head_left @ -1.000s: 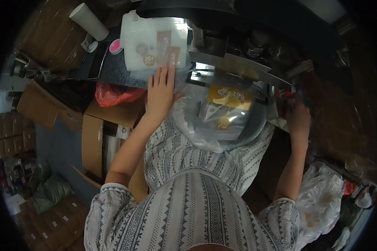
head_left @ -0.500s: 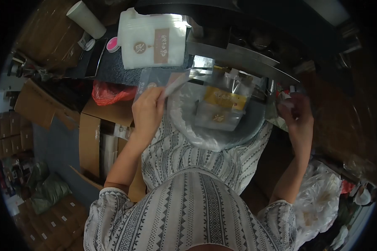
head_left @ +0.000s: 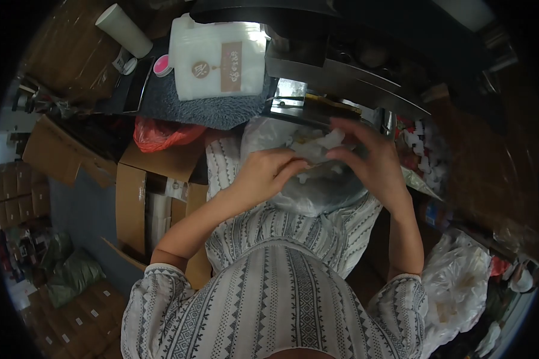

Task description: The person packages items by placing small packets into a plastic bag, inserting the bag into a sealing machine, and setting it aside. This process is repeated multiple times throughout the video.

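A plastic-lined basin [head_left: 290, 194] rests on my lap. Over it my left hand [head_left: 269, 170] is closed, thumb and fingertips pinched at the near edge of a small clear plastic pouch [head_left: 308, 145]. From the right my right hand [head_left: 377, 164] reaches in, its thumb and fingers spread apart around the pouch's far side. A crumpled whitish piece [head_left: 335, 139] shows between those fingers, partly covered by them. Pale bits lie lower in the basin beneath the hands.
Beyond the basin stands a dark metal machine [head_left: 353, 69]. A stack of printed white pouches [head_left: 215, 63] sits on a grey fluffy mat [head_left: 221, 110]. An open cardboard box [head_left: 132, 200] and a red plastic bag [head_left: 161, 134] are at left. Colourful packets [head_left: 422, 152] lie at right.
My left hand has moved right to above the basin, and my right hand has come left from the colourful packets. The yellow-labelled pouch over the basin is out of sight.
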